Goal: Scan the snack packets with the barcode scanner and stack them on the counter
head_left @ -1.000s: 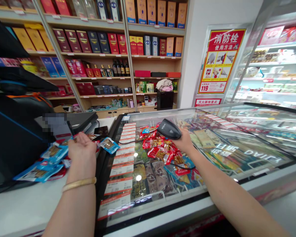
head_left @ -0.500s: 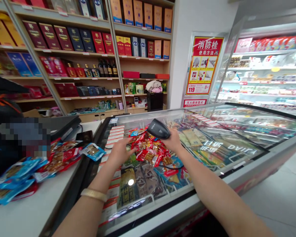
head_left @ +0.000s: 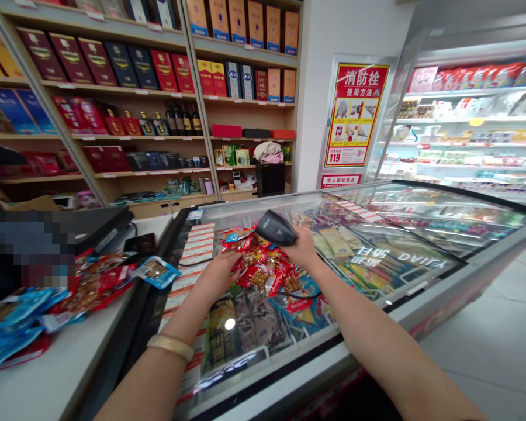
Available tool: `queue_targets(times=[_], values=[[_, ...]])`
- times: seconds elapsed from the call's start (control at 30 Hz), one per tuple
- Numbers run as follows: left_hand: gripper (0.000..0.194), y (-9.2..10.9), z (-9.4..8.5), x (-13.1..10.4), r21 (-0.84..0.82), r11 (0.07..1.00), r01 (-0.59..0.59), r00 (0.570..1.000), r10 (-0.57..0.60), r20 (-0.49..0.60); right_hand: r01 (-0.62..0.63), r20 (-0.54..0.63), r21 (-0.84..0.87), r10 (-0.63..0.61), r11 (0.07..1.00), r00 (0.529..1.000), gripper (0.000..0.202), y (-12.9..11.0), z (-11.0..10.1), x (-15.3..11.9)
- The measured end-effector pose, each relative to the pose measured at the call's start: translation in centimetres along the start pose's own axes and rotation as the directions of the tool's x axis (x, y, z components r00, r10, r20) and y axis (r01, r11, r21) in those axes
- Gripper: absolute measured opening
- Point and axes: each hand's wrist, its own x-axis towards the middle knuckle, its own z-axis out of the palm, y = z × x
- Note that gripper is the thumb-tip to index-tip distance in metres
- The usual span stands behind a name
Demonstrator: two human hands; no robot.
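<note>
My right hand [head_left: 301, 250] is closed round the handle of a black barcode scanner [head_left: 275, 228], its head pointing left above a pile of small red snack packets [head_left: 265, 270]. The pile lies on the glass lid of a chest freezer [head_left: 333, 345], with a blue packet [head_left: 236, 235] at its far left. At the pile's left edge, my left hand [head_left: 219, 276] reaches in with fingers stretched and thumb a little apart, touching the packets. Its fingertips are partly lost among the wrappers, and no packet is clearly gripped.
On the white counter [head_left: 109, 327] at left lie more red packets [head_left: 100, 286] and blue packets [head_left: 15, 316], near a dark phone [head_left: 140, 244]. One blue packet [head_left: 158, 272] rests by the freezer's edge. The scanner's black cord [head_left: 300, 296] loops across the glass. Boxed goods fill shelves [head_left: 135, 93] behind.
My left hand has moved in against the pile, its thumb now closer to its fingers. The scanner stays in my right hand over the packets. The view has shifted slightly right.
</note>
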Motion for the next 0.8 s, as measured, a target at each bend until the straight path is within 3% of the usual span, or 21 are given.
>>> queue_targets(times=[0.17,0.4,0.5,0.67,0.73,0.8], values=[[0.040,0.0,-0.3,-0.1,-0.028,0.999,0.020,0.998,-0.022,-0.065,-0.022,-0.028,-0.046,0.021,0.999,0.999,0.015,0.7,0.1,0.1],[0.028,-0.4,-1.1,-0.6,-0.171,0.974,0.151,0.954,-0.189,-0.233,-0.036,-0.041,-0.096,0.032,0.995,0.999,0.022,1.3,0.0,0.2],[0.026,-0.8,-1.8,-0.7,-0.294,0.928,0.229,0.886,-0.324,-0.332,-0.019,-0.025,-0.075,0.017,0.997,1.000,0.022,1.3,-0.4,0.2],[0.028,-1.9,-3.8,-0.7,-0.624,0.747,0.231,0.707,-0.569,-0.420,0.062,0.015,-0.136,-0.061,0.989,0.998,0.023,0.9,-1.5,0.5],[0.029,-2.4,-4.7,-0.8,-0.645,0.738,0.197,0.671,-0.582,-0.460,0.120,0.087,-0.166,-0.106,0.979,0.991,0.023,0.6,-1.9,0.6],[0.028,-2.8,-5.4,-1.0,-0.611,0.768,0.191,0.675,-0.555,-0.486,0.171,0.165,-0.177,-0.142,0.969,0.976,0.024,0.2,-2.2,0.6]])
